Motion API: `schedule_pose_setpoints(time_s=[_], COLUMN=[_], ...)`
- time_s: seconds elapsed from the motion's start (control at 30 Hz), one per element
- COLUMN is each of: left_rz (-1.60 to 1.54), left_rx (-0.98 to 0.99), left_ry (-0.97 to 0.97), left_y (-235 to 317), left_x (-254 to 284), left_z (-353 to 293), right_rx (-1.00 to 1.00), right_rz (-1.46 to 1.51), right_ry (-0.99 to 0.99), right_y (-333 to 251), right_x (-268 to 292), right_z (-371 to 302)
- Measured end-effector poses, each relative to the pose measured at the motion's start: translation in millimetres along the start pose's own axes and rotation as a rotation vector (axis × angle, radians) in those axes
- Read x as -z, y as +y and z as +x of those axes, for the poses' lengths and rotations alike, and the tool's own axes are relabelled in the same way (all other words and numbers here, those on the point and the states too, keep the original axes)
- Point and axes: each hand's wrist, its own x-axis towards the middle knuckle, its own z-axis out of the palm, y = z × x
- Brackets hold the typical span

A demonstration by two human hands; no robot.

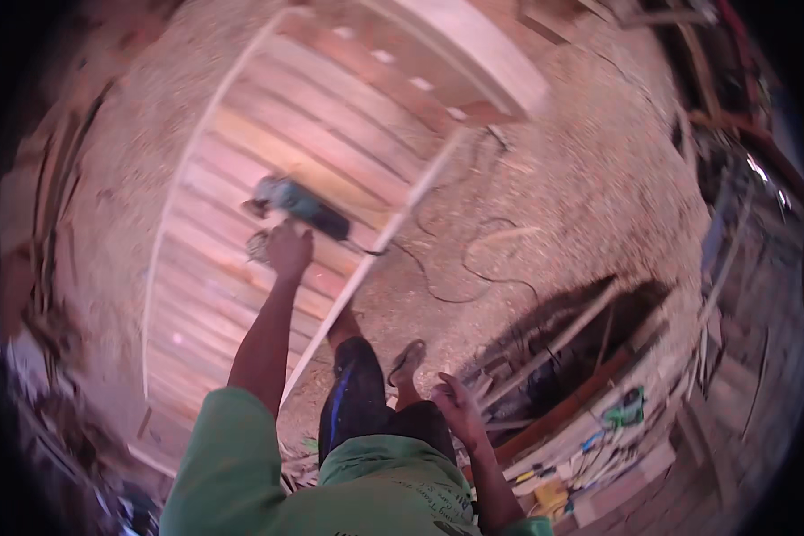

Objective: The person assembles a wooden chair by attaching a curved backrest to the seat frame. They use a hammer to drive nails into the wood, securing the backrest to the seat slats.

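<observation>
1. I see the left hand point(290, 250) stretched over the wooden work, its fingers right beside the near side of the tool; blur keeps me from telling whether they grip it.
2. That tool, a teal-and-black handheld power tool with a long body point(305, 207), lies tilted across the planks, its teal head toward the left and its black end toward the right rail.
3. Under it I have a long slatted panel of pinkish-brown wooden planks with pale rails point(232, 295).
4. A small, roundish, pale object point(257, 247) sits just left of the left hand; I can't make out what it is.
5. I see the right hand point(456, 409) well apart from the panel, near the right leg, loosely open with bent fingers.
6. A thin dark cord point(417, 268) runs from the tool's black end across the right rail onto shaving-covered ground point(590, 205).
</observation>
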Motion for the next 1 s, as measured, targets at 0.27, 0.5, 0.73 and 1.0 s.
schedule_pose_setpoints(time_s=[0.27, 0.5, 0.73, 1.0], left_rz=[-1.692, -1.444, -0.849, -0.431], left_rx=[0.354, 0.601, 0.228, -0.294], left_ry=[-0.635, -0.124, -0.096, -0.463], left_y=[-16, 71, 123, 462], left_x=[-139, -46, -75, -151], left_z=[81, -10, -186, -541], right_rx=[-0.023, -0.240, -0.230, -0.410], right_rz=[-0.045, 0.300, 0.194, 0.077], right_ry=[0.122, 0.305, 0.695, 1.484], right_y=[76, 276, 461, 584], right_x=[80, 84, 136, 283], right_z=[-21, -99, -166, -241])
